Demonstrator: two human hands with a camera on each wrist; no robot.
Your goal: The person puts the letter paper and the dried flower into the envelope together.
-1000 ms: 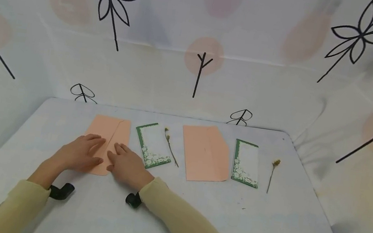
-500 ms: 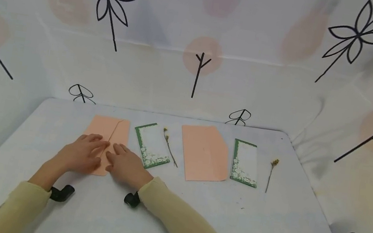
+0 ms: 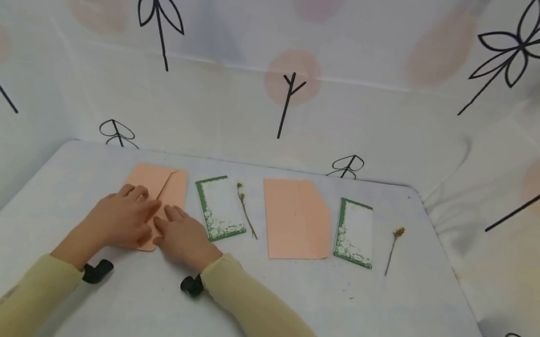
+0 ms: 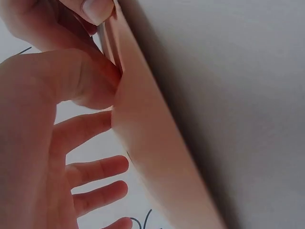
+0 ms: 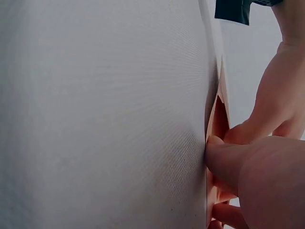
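A peach-coloured paper envelope lies at the left of the table, its flap seam running lengthwise. My left hand is over its left part; in the left wrist view that thumb and index finger meet at the paper's edge, and the other fingers are extended. From the right side, my right hand holds the envelope with bent fingers, its thumb against the edge. A dark gap shows between the paper layers in the right wrist view. The right fingertips are partly hidden.
Right of the hands lie a green-bordered floral card and a dried flower stem. Farther right are a second peach envelope, another floral card and another dried flower. A patterned cloth wall stands behind the table.
My left hand has shifted slightly right and its fingers have drawn in toward the envelope's seam. The right hand stays almost in place, and the other things have not moved.
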